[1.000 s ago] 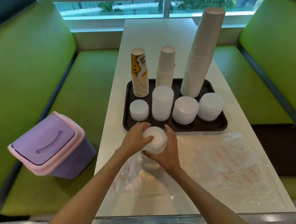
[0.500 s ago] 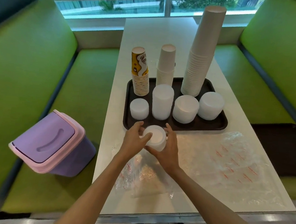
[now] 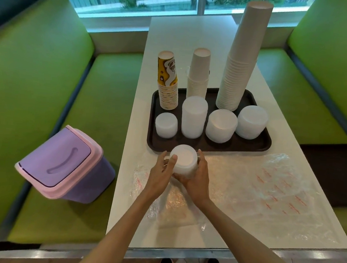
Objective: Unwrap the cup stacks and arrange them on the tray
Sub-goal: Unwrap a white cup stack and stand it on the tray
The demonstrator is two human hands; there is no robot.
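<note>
Both hands hold a short white stack of plastic cups (image 3: 184, 159) just in front of the dark tray (image 3: 255, 146), above the table. My left hand (image 3: 162, 171) grips its left side and my right hand (image 3: 199, 179) cups its right side and bottom. On the tray stand a yellow printed cup stack (image 3: 168, 81), a white paper cup stack (image 3: 199, 71), a tall white paper cup stack (image 3: 241, 60) and several short white plastic stacks (image 3: 194, 116). An empty clear wrapper (image 3: 175, 205) lies under my wrists.
A larger clear plastic wrapper with red print (image 3: 267, 191) is spread on the white table (image 3: 175, 33) to the right. A purple swing-lid bin (image 3: 63, 164) sits on the green bench (image 3: 48, 93) at left. Another green bench (image 3: 327, 60) runs along the right.
The two hands have lifted the white plastic stack slightly and carried it forward toward the tray's near edge. Its wrapper stays behind on the table.
</note>
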